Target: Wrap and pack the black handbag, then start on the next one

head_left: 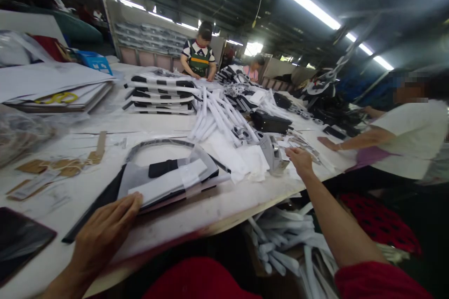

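Note:
My left hand (103, 231) lies flat with fingers stretched out on the near edge of a flat grey-and-black bag panel stack (168, 180) wrapped in clear film on the white table (224, 208). My right hand (299, 159) reaches out over the table's right side, fingers curled at a small grey-and-white folded piece (275, 154); whether it grips it is unclear. A pile of white wrapping sheets (242, 159) lies between the two hands.
Rolled white strips (217, 114) and stacked black-and-white panels (161, 96) fill the table's middle, with a black bag (270, 122) beyond. A person in white leans in at the right (403, 135); two more work at the far end. Paper stacks (52, 86) sit at left, white rolls (287, 238) under the table.

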The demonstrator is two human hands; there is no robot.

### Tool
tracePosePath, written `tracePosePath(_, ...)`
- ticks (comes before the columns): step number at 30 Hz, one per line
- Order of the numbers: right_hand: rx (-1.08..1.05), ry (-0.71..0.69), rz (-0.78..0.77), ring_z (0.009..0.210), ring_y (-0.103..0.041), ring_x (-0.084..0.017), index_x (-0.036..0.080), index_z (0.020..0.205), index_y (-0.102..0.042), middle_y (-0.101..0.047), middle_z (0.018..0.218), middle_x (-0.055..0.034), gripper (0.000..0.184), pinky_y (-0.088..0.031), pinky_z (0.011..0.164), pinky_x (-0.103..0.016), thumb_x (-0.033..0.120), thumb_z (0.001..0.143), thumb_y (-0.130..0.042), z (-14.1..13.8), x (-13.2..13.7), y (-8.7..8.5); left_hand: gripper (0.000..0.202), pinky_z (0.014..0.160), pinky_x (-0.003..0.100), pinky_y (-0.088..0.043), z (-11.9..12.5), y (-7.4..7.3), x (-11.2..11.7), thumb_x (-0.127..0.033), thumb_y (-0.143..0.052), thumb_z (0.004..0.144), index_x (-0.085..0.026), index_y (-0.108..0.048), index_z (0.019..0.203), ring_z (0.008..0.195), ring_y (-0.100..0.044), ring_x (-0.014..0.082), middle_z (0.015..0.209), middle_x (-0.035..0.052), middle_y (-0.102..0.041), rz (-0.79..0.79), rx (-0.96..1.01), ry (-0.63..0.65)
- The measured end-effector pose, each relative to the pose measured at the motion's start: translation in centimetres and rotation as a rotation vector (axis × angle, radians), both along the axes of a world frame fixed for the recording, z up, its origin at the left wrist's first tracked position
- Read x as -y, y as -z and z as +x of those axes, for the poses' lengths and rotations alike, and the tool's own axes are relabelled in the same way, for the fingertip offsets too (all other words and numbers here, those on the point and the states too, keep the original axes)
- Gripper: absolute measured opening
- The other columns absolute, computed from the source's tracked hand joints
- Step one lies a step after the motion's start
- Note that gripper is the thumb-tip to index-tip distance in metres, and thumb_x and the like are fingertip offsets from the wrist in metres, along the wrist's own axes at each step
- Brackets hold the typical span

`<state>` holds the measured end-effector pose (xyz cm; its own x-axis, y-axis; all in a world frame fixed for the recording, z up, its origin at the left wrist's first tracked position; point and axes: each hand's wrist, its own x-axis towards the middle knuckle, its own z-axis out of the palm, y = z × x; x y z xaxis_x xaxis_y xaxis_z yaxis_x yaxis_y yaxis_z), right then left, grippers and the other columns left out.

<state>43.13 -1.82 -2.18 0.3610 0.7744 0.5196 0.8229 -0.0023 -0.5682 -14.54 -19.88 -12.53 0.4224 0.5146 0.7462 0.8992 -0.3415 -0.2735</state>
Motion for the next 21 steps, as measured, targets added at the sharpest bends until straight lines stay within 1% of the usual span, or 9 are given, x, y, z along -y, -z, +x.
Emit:
tracePosePath(4,0.019,-0.014,-0.005,0.078,-0.066,-0.026,0.011,0.087,-0.075,-0.075,0.084,-0.0137,0.051,-0.048,0.077,-0.038,0.057,0.077,-0.055,-1.8,0.8,-0.6,0.033,0.079,0.034,-0.050,0.5,-0.7,0.2,-0.011,-0.042,0.093,-0.017,-0.058,0.121,0.088,-0.068,0.0229,0.107,0.0064,-0.074,0.022,-0.006,-0.021)
tracePosePath(6,0.056,-0.120,0.002,0.082,-0.066,-0.025,0.015,0.091,-0.074,-0.075,0.090,-0.0117,0.046,-0.048,0.080,-0.036,0.055,0.081,-0.054,-3.9,1.5,-0.6,0.034,0.079,0.034,-0.050,0.7,-1.1,0.3,-0.012,-0.041,0.093,-0.018,-0.057,0.122,0.088,-0.068,0.0226,0.105,0.0060,-0.074,0.014,-0.002,-0.028)
tracePosePath(8,0.106,-0.283,-0.027,0.082,-0.067,-0.024,0.018,0.090,-0.074,-0.075,0.091,-0.0094,0.041,-0.048,0.080,-0.035,0.053,0.083,-0.054,-6.5,2.0,-0.2,0.035,0.080,0.034,-0.051,0.7,-1.3,0.3,-0.013,-0.041,0.093,-0.018,-0.056,0.124,0.089,-0.068,0.0224,0.105,0.0062,-0.074,0.003,0.002,-0.037)
tracePosePath(10,0.139,-0.430,-0.109,0.078,-0.067,-0.022,0.019,0.085,-0.073,-0.075,0.086,-0.0066,0.036,-0.049,0.078,-0.033,0.051,0.084,-0.055,-9.0,2.3,0.6,0.037,0.080,0.034,-0.051,0.5,-1.2,0.4,-0.013,-0.041,0.092,-0.018,-0.054,0.127,0.089,-0.068,0.0224,0.106,0.0069,-0.074,-0.005,0.010,-0.044)
tracePosePath(12,0.159,-0.523,-0.211,0.076,-0.067,-0.020,0.020,0.079,-0.072,-0.074,0.081,-0.0044,0.032,-0.049,0.076,-0.032,0.049,0.084,-0.057,-10.9,2.2,1.8,0.043,0.081,0.034,-0.051,0.1,-1.0,0.5,-0.013,-0.042,0.090,-0.019,-0.051,0.131,0.090,-0.068,0.0225,0.107,0.0071,-0.073,-0.015,0.028,-0.055)
tracePosePath(15,0.196,-0.579,-0.307,0.078,-0.067,-0.021,0.021,0.079,-0.071,-0.074,0.083,-0.0039,0.028,-0.050,0.078,-0.033,0.046,0.084,-0.059,-12.3,1.5,3.8,0.049,0.083,0.034,-0.051,-0.3,-0.5,0.5,-0.011,-0.045,0.087,-0.021,-0.049,0.135,0.090,-0.068,0.0227,0.108,0.0068,-0.073,-0.040,0.056,-0.075)
tracePosePath(17,0.227,-0.598,-0.336,0.083,-0.068,-0.022,0.021,0.083,-0.072,-0.075,0.089,-0.0050,0.027,-0.051,0.080,-0.035,0.045,0.084,-0.060,-12.7,1.1,5.0,0.046,0.084,0.034,-0.050,-0.2,-0.5,0.7,-0.009,-0.045,0.087,-0.020,-0.051,0.132,0.092,-0.068,0.0224,0.108,0.0066,-0.073,-0.057,0.054,-0.084)
tracePosePath(19,0.261,-0.618,-0.297,0.088,-0.068,-0.025,0.020,0.088,-0.072,-0.074,0.094,-0.0076,0.029,-0.052,0.084,-0.040,0.045,0.086,-0.058,-13.2,1.2,5.8,0.041,0.085,0.033,-0.050,0.1,-0.7,0.8,-0.007,-0.045,0.088,-0.020,-0.054,0.126,0.094,-0.068,0.0212,0.108,0.0061,-0.073,-0.067,0.049,-0.087)
tracePosePath(21,0.280,-0.639,-0.150,0.094,-0.067,-0.026,0.019,0.093,-0.071,-0.074,0.097,-0.0101,0.029,-0.051,0.088,-0.043,0.043,0.090,-0.057,-14.2,2.4,6.2,0.037,0.086,0.031,-0.049,0.5,-1.0,0.9,-0.005,-0.045,0.088,-0.018,-0.056,0.120,0.096,-0.067,0.0198,0.107,0.0054,-0.073,-0.077,0.048,-0.090)
